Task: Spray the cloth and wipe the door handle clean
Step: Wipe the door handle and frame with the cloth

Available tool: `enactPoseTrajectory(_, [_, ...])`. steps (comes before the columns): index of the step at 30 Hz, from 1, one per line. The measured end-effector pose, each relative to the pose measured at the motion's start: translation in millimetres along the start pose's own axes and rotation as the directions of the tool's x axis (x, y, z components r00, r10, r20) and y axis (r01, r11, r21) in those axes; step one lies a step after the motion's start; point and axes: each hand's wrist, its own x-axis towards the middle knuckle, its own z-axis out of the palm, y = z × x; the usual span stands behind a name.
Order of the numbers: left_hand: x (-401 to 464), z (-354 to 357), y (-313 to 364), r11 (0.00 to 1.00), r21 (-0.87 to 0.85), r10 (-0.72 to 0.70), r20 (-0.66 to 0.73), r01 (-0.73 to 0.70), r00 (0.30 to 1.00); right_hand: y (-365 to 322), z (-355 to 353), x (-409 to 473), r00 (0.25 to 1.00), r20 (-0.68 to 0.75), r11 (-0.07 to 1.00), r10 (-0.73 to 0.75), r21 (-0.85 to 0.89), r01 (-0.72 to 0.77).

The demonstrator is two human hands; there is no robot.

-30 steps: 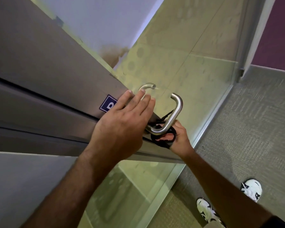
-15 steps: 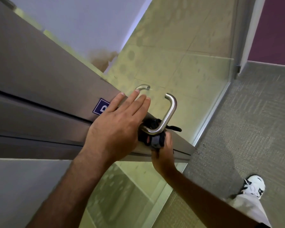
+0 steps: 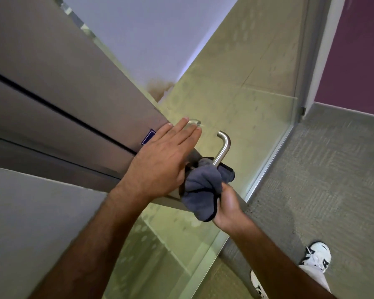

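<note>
**Cloth at the foot of the handle, bar running up and away**

The brushed steel, U-shaped door handle (image 3: pixel 222 148) stands off the metal band of the glass door (image 3: pixel 235 100), its long axis running from near the right hand up and away to its bent top end. The right hand (image 3: pixel 229 207) is closed around a bunched dark grey microfibre cloth (image 3: pixel 203 186), which is wrapped about the lower end of the bar; the bare steel above the cloth is uncovered. The left hand (image 3: pixel 162 162) lies flat and open, fingers together, against the door just left of the handle, holding nothing and apparently bracing the door. The right hand is the nearer one to the bar, so the wipe likely travels upward along it toward the bend. No spray bottle is in view.
</note>
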Motion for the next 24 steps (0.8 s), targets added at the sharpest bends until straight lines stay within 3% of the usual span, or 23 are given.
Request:
enactPoseTrajectory(3, [-1, -3, 1, 1.0, -0.011, -0.003, 0.0, 0.003, 1.0, -15, 7, -5, 0.996, -0.074, 0.997, -0.042, 0.067, 0.047])
enactPoseTrajectory(7, [0, -3, -1, 0.999, -0.049, 0.002, -0.003, -0.002, 1.0, -24, 13, -4, 0.957, -0.235, 0.98, -0.17, -0.139, 0.14])
enactPoseTrajectory(10, [1, 0, -4, 0.997, -0.078, -0.004, -0.009, 0.004, 1.0, -50, 12, 1, 0.841, -0.35, 0.902, -0.413, -0.286, 0.324])
enactPoseTrajectory(13, [2, 6, -5, 0.998, -0.07, -0.005, -0.016, 0.004, 1.0, -88, 22, 3, 0.729, -0.243, 0.747, -0.64, -0.42, 0.515])
enactPoseTrajectory(16, [2, 11, -3, 0.999, -0.04, 0.002, -0.022, -0.003, 1.0, -102, 43, 9, 0.717, -0.002, 0.507, -0.697, -0.709, 0.49])
enactPoseTrajectory(19, [1, 12, -1, 1.0, -0.015, 0.004, -0.03, -0.004, 1.0, -113, 63, 15, 0.732, 0.36, 0.071, -0.579, -0.872, 0.485])
enactPoseTrajectory(22, [1, 10, -1, 1.0, -0.017, 0.005, -0.035, -0.006, 0.999, -132, 72, 10, 0.78, 0.495, -0.245, -0.383, -0.869, 0.431])
enactPoseTrajectory(24, [1, 9, -1, 1.0, -0.026, 0.008, -0.032, -0.009, 0.999, -129, 68, 1, 0.738, 0.627, -0.568, -0.249, -0.712, 0.413])
